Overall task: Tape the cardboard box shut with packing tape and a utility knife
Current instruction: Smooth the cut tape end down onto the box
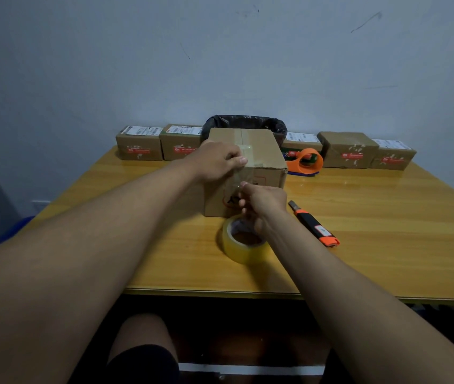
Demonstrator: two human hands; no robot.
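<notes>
while the tape strip [234,187] hangs clear down the near face of the cardboard box [259,159], both hands are on it. box sits mid-table, closer to the far edge than the near one, flaps closed, an older tape line running along the top seam. left hand [217,162] is on the top near edge, thumb and fingers pressed flat on the tape where it folds over. right hand [261,202] is lower on the near face, fingertips pinched on the strip's loose end (exact contact is hard to read, the film is transparent). tape roll [243,241] lies flat on the table just in front of the box, under the right wrist. can't tell if the strip is already cut from it. utility knife [314,224] lies to the right of the roll, untouched, pointing toward the far edge. orange dispenser [304,160] sits beside the box's right side; small parcels [140,144] line the far edge, with a bin-lined container [245,123] behind the box.

step in hand, my read: laying the tail down the front face. do it well: keep the left thumb anchoring the fold, keep the strip taut and centred on the seam, smooth downward from the edge so no bubble gets trapped, then cut at the roll side with the knife only once the strip is stuck.
</notes>
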